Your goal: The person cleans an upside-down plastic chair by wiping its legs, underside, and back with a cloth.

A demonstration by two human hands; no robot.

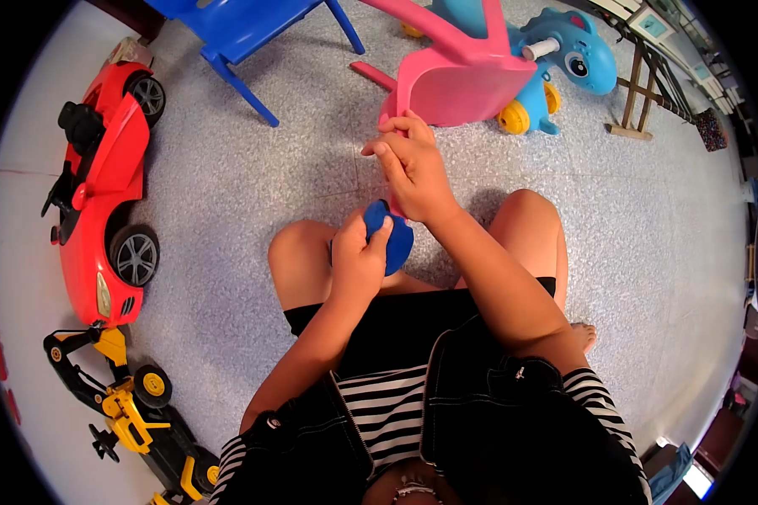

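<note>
A pink plastic chair (472,88) lies tipped over on the floor in front of me, one of its legs pointing toward my lap. My right hand (417,172) is closed around that leg, and a bit of pink shows below the palm. Nearer to me, my left hand (362,261) grips a blue cloth (401,249) between thumb and fingers. The cloth is up against the lower end of the leg, though the exact contact is hidden.
Left of me stand a red toy car (101,210) and a yellow-and-black toy digger (135,412). A blue chair (244,29) is at the far left. Behind the pink chair is a blue ride-on animal toy (564,50), with a wooden stand (636,97) farther right.
</note>
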